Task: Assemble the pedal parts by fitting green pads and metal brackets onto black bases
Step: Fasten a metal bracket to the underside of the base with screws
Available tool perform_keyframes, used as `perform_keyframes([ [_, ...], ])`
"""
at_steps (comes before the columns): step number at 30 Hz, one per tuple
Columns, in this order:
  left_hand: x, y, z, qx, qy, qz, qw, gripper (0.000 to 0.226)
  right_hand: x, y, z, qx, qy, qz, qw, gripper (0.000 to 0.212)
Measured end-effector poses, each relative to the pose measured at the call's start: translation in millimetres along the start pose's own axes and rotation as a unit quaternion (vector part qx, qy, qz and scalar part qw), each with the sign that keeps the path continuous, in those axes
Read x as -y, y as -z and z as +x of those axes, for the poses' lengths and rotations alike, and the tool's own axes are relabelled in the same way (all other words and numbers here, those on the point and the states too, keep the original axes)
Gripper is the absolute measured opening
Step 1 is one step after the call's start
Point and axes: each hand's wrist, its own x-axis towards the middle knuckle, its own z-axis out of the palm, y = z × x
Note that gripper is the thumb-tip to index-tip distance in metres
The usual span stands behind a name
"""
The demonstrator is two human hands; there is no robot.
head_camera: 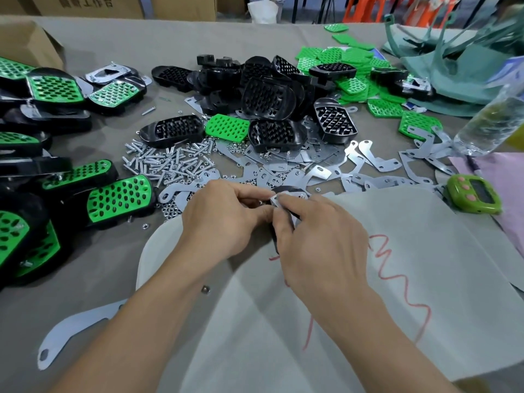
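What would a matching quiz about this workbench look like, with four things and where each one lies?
Things:
1. finished pedals
2. screws
3. green timer
4. lone metal bracket

Places:
A. closest to the person, on its own
B. far right, by the pink sheet
C. stacked along the left side
D. middle, in front of the black bases

Pairs: 1-C, 2-D, 3-B, 4-A

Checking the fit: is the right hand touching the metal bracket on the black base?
Touching. Head view: the right hand presses a fingertip onto the metal bracket over the black base.
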Motion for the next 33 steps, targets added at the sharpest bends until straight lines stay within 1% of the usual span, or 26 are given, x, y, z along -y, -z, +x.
perform_keyframes([
  [3,0,0,0,0.004,0.004,-0.002,1.0,0.014,0,1,-2,0.005,0.041,-0.027,0.999,0.022],
  [5,1,0,1,0.005,0.003,-0.002,1.0,0.016,2,5,-4,0.026,0.065,-0.072,0.995,0.028],
  [7,2,-1,1,0.009,0.002,-0.016,1.0,0.015,3,11,-3,0.056,0.095,-0.117,0.987,0.034],
  [9,3,-2,-1,0.019,0.001,-0.04,0.999,0.021,4,19,-1,0.109,0.116,-0.141,0.977,0.037],
  [11,3,-2,-4,0.035,0.001,-0.059,0.998,0.03,1,25,2,0.15,0.135,-0.143,0.969,0.026],
  [13,3,-2,-4,0.044,0.0,-0.071,0.996,0.031,0,28,5,0.16,0.15,-0.131,0.967,0.012],
  [15,3,-1,-4,0.048,-0.004,-0.079,0.996,0.032,1,28,7,0.164,0.155,-0.117,0.967,0.007],
  [17,3,0,-5,0.052,-0.035,-0.048,0.997,0.032,3,28,9,0.17,0.164,-0.115,0.965,0.007],
  [18,2,1,-5,0.05,-0.046,-0.035,0.997,0.031,2,29,11,0.174,0.166,-0.12,0.963,0.008],
  [20,1,2,-6,0.038,-0.029,-0.038,0.998,0.028,2,34,16,0.181,0.159,-0.122,0.963,0.013],
  [22,0,2,-5,0.015,-0.02,-0.008,1.0,0.031,2,39,20,0.196,0.146,-0.107,0.964,0.02],
  [24,-1,2,-5,0.003,-0.015,0.011,1.0,0.033,2,43,21,0.208,0.151,-0.088,0.962,0.02],
  [26,0,3,-4,0.0,-0.006,0.011,1.0,0.027,2,42,18,0.215,0.165,-0.085,0.959,0.014],
  [29,0,2,-4,0.006,0.005,0.013,1.0,0.017,2,39,14,0.192,0.155,-0.086,0.965,0.011],
  [31,-1,2,-5,0.006,0.008,0.017,1.0,0.018,0,36,12,0.166,0.115,-0.065,0.977,0.022],
  [33,0,3,-5,0.009,0.004,0.018,1.0,0.019,-2,31,10,0.144,0.086,-0.055,0.984,0.023],
])
